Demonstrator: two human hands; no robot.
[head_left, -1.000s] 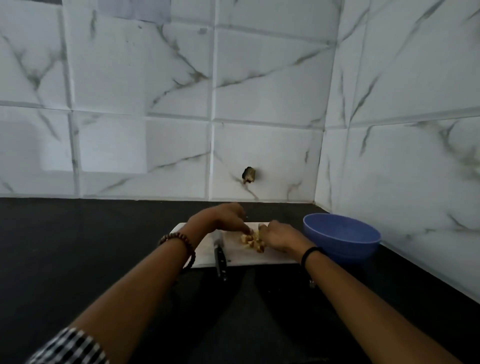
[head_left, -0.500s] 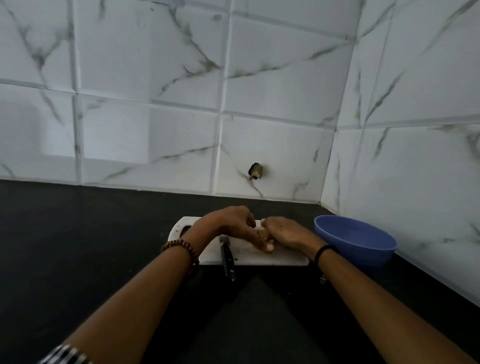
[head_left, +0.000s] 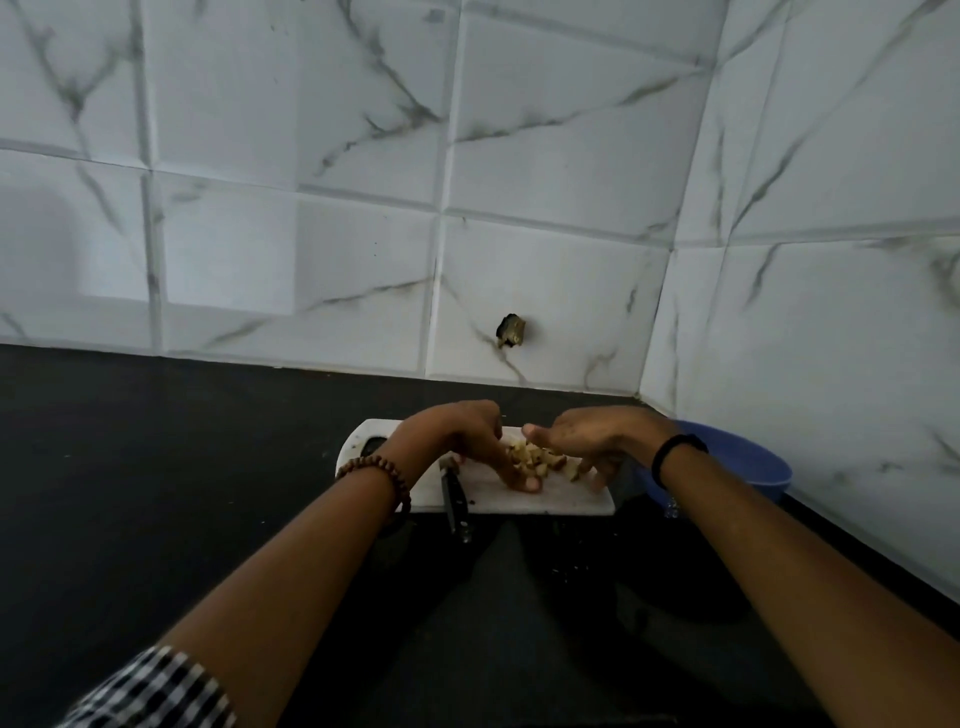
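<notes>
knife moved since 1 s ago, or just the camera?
No. The knife crosses the near edge of the cutting board at the same spot, left of the chopped pieces, as it did before. Only the view shifted.

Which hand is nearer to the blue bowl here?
Right. The right hand is at the end of the cutting board beside the blue bowl; the left hand is beyond the chopped pieces, near the knife.
</notes>
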